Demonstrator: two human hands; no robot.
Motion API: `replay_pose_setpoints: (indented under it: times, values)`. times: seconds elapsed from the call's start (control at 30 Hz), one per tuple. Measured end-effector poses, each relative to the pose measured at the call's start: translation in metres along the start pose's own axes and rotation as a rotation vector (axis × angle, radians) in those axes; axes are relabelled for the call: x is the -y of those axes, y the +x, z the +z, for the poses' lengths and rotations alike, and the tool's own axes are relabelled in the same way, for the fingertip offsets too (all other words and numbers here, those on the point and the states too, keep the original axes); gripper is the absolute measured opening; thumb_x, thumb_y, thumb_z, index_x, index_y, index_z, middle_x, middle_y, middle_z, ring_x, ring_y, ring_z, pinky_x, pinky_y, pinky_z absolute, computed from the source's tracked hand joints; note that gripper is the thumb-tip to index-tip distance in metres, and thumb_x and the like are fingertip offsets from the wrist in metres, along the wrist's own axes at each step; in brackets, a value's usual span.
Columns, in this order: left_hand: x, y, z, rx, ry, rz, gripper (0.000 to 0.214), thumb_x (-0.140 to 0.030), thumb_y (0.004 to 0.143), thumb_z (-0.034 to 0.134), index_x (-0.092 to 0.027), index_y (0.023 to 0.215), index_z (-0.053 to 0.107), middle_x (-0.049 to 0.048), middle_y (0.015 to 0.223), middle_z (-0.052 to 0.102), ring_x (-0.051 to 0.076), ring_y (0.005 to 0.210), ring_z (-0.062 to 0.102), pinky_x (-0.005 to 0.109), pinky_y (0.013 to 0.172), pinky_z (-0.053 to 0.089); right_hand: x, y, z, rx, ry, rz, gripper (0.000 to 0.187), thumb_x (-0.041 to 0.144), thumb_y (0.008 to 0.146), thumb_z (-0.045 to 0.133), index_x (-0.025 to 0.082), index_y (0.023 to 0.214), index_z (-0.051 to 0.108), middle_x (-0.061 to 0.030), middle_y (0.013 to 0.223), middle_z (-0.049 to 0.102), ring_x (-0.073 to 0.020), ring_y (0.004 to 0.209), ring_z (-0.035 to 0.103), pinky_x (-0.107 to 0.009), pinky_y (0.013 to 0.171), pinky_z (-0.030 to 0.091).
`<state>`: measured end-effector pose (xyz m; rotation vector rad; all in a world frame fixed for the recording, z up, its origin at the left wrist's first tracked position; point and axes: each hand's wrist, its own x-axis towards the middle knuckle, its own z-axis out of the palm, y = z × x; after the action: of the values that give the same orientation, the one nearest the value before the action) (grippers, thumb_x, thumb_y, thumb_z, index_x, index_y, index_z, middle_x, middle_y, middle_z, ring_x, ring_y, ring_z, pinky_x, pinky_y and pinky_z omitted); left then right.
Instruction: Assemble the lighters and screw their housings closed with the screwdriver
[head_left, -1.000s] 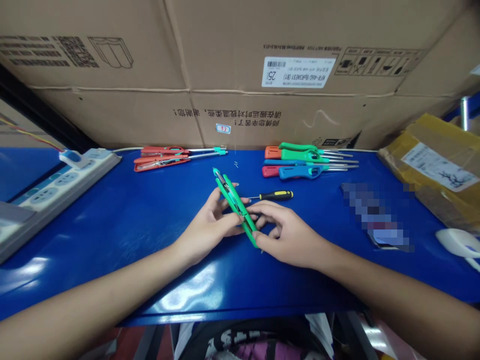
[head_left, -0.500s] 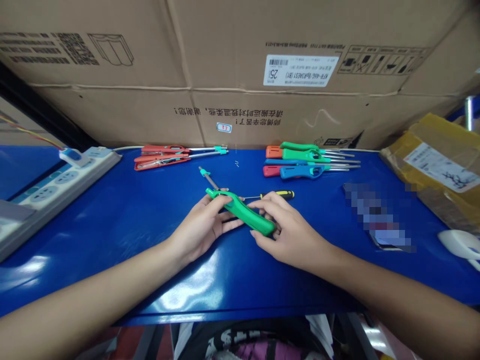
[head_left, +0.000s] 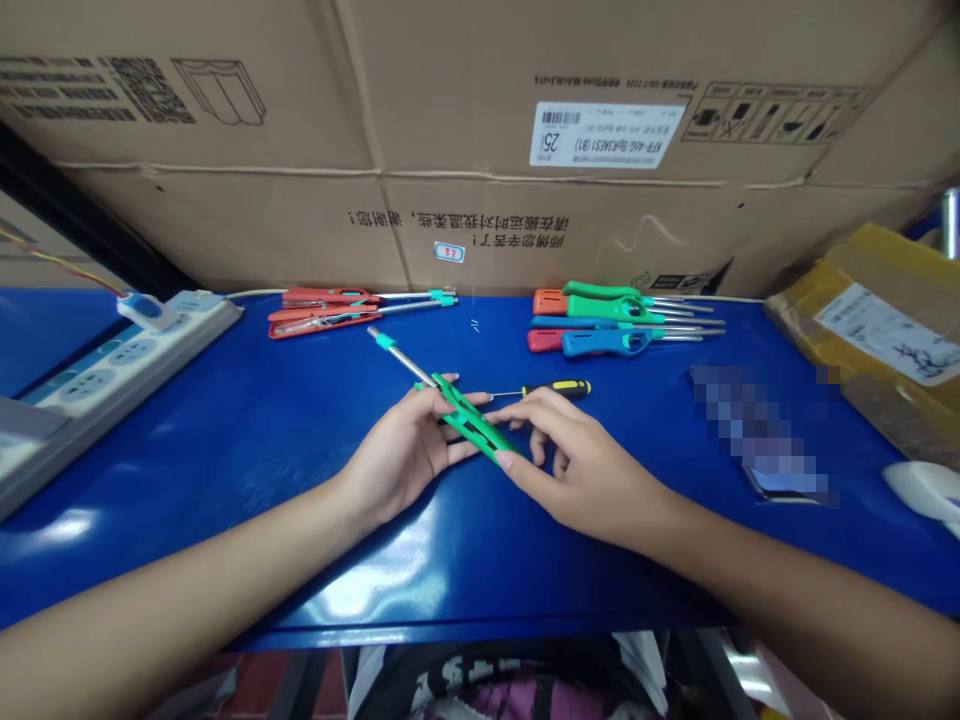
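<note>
Both of my hands hold a green long-nosed lighter point(head_left: 469, 422) just above the blue table point(head_left: 247, 440). My left hand point(head_left: 401, 455) cradles its front part from below, palm up, fingers curled around it. My right hand point(head_left: 574, 465) pinches its rear end with thumb and fingers. The lighter's metal tube with a teal tip point(head_left: 385, 341) points away to the upper left. A small screwdriver with a black and yellow handle point(head_left: 555, 389) lies on the table just beyond my right fingers.
Red lighters point(head_left: 330, 310) lie at the back left, and a bunch of green, blue and red ones point(head_left: 607, 320) at the back right. A white power strip point(head_left: 112, 365) is on the left. Cardboard boxes point(head_left: 480, 150) wall the back; a yellow parcel point(head_left: 877, 330) sits on the right.
The green lighter has been turned in my hands: its nose swung from upright to lying low, and the metal tube now sticks out further to the upper left.
</note>
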<state>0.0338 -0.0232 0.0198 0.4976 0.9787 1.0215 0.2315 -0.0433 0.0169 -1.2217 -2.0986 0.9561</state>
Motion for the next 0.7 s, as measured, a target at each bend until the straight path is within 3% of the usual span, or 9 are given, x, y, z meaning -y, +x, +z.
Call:
replay_pose_setpoints:
  times: [0.17, 0.33, 0.53, 0.7]
  values:
    - [0.001, 0.001, -0.002, 0.015, 0.001, 0.005, 0.033, -0.010, 0.074, 0.059, -0.017, 0.106, 0.058, 0.0089, 0.102, 0.076, 0.023, 0.088, 0.075, 0.038, 0.082, 0.061, -0.004, 0.005, -0.001, 0.044, 0.140, 0.085, 0.038, 0.030, 0.088, 0.067, 0.023, 0.126, 0.067, -0.0047, 0.100, 0.066, -0.0121, 0.074, 0.062, -0.023, 0.053, 0.048]
    - [0.004, 0.002, -0.003, 0.035, 0.027, 0.033, 0.025, -0.005, 0.076, 0.058, -0.015, 0.098, 0.059, 0.0091, 0.102, 0.075, 0.022, 0.087, 0.074, 0.036, 0.079, 0.063, -0.008, 0.010, -0.002, 0.073, 0.328, 0.254, 0.033, 0.027, 0.086, 0.065, 0.016, 0.118, 0.069, -0.0008, 0.080, 0.064, -0.0098, 0.058, 0.057, -0.024, 0.050, 0.051]
    - [0.005, 0.001, 0.000, 0.035, 0.016, 0.048, 0.022, -0.001, 0.079, 0.056, -0.015, 0.096, 0.058, 0.0059, 0.095, 0.073, 0.019, 0.083, 0.073, 0.032, 0.078, 0.063, -0.011, 0.008, 0.002, 0.049, 0.189, 0.085, 0.033, 0.028, 0.089, 0.065, 0.022, 0.122, 0.068, -0.0012, 0.086, 0.065, -0.0099, 0.064, 0.057, -0.022, 0.049, 0.044]
    - [0.007, -0.004, 0.006, 0.025, -0.001, 0.053, 0.026, 0.000, 0.081, 0.057, -0.018, 0.100, 0.053, 0.0053, 0.094, 0.074, 0.018, 0.085, 0.073, 0.030, 0.078, 0.062, -0.008, 0.008, 0.008, 0.031, 0.067, 0.027, 0.049, 0.028, 0.085, 0.070, 0.021, 0.133, 0.063, -0.0039, 0.096, 0.068, -0.0118, 0.069, 0.057, -0.024, 0.053, 0.046]
